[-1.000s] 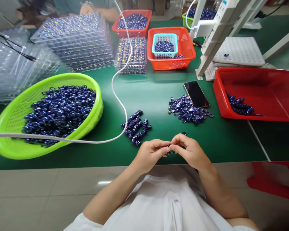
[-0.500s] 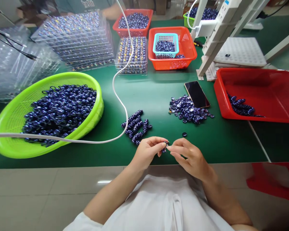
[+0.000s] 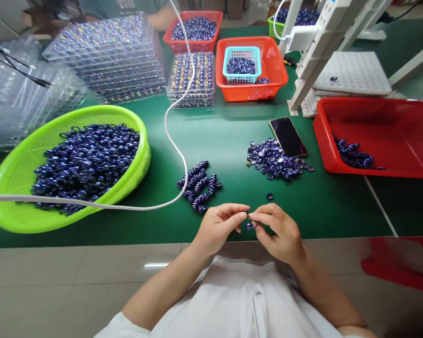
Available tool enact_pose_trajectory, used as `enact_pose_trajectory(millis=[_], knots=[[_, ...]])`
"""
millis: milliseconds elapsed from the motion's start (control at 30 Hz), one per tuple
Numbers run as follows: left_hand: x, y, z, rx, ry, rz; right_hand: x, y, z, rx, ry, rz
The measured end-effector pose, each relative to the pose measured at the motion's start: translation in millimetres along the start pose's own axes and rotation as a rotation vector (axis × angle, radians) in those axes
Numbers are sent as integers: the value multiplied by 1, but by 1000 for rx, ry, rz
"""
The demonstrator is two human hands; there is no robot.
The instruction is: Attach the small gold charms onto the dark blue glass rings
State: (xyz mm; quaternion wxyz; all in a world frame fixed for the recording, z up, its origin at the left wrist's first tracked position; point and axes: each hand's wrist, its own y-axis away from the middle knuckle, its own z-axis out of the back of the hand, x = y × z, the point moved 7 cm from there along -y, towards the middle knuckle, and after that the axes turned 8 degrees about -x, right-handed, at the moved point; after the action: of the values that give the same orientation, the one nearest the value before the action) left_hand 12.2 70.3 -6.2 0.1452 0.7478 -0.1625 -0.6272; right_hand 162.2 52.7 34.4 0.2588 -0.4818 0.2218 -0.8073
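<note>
My left hand (image 3: 216,226) is closed, thumb and forefinger pinching a small dark part near the table's front edge. Fingertip to fingertip with it, my right hand (image 3: 281,231) is closed too, holding a shiny dark-blue ring-like piece (image 3: 250,226) that shows below the fingers. Exactly how the small parts join is hidden by the fingertips. One round dark disc (image 3: 270,196) lies just beyond my right hand. Beyond my left hand are several rows of stacked dark-blue rings (image 3: 199,185). A loose pile of dark-blue round caps (image 3: 277,159) lies farther right, against a phone (image 3: 288,136).
A green basket (image 3: 12,176) heaped with dark-blue rings stands left, crossed by a white cable (image 3: 176,145). At right is a red tray (image 3: 384,131). Behind are clear stacked trays (image 3: 127,70), an orange basket (image 3: 280,70) and a white post (image 3: 305,80). Another person's arm (image 3: 162,19) shows at the back.
My fingers have shifted slightly right on the small parts, and the ring-like piece now shows below my right fingertips. The piles and baskets stay put; the view has moved slightly.
</note>
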Motion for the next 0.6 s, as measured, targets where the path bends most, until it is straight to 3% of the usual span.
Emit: enact_pose_trajectory(millis=[133, 433, 600], knots=[[-6, 5, -1, -41, -53, -41, -2, 0, 2, -60, 13, -68], [-10, 4, 4, -79, -77, -82, -1, -2, 0, -63, 110, -6], [-9, 5, 3, -63, -82, -79, -1, -1, 4, -160, 86, -27]])
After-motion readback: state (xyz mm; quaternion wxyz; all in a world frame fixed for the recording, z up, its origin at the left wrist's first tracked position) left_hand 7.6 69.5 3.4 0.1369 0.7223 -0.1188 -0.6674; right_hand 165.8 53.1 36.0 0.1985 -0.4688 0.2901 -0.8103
